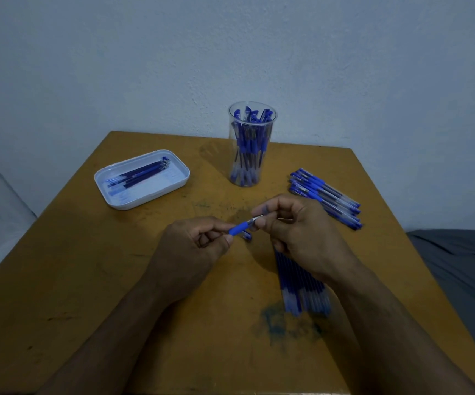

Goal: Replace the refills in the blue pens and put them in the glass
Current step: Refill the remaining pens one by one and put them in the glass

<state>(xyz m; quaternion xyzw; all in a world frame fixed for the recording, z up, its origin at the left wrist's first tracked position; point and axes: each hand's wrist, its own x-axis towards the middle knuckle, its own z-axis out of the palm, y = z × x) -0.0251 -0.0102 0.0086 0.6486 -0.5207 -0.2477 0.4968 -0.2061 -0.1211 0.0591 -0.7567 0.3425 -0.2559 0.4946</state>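
Over the middle of the table, my left hand (199,240) grips a blue pen (239,228) by its barrel, and my right hand (296,226) pinches the pen's metal tip end. A small blue cap (247,235) lies just under the pen. The clear glass (250,143) stands at the back centre with several blue pens upright in it. Several capped blue pens (326,196) lie in a row to the right. A bundle of refills (302,289) lies under my right wrist, partly hidden.
A white tray (145,192) at the back left holds several dark refills. The wooden table (88,280) has ink smears near its front centre. A grey cloth (464,258) lies beyond the right edge. A pale wall stands behind.
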